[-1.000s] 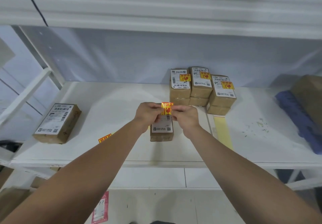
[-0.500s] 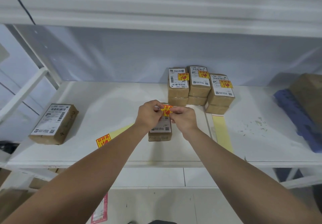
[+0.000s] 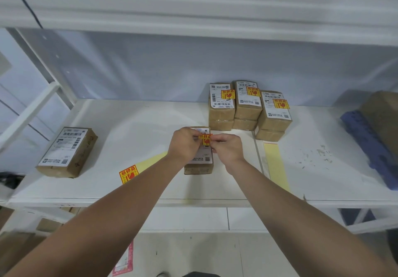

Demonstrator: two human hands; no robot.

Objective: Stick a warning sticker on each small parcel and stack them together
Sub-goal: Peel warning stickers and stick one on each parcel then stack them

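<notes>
The yellow-and-red paper warning sticker [image 3: 128, 176] on the pale yellow backing strip [image 3: 151, 161] reads 易碎品 above a red pictogram. The held warning sticker [image 3: 206, 139] shows the same characters, partly covered. White shipping labels [image 3: 64, 147] on brown cardboard parcels [image 3: 221, 113] carry barcodes and QR codes; their print is unreadable.

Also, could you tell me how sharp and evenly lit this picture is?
Head view: soft, even light, faint shadows beside the stacked parcels, no glare; the upper shelf is smeared, the sticker between left hand and right hand slightly soft; wide angle stretches the forearms.
</notes>
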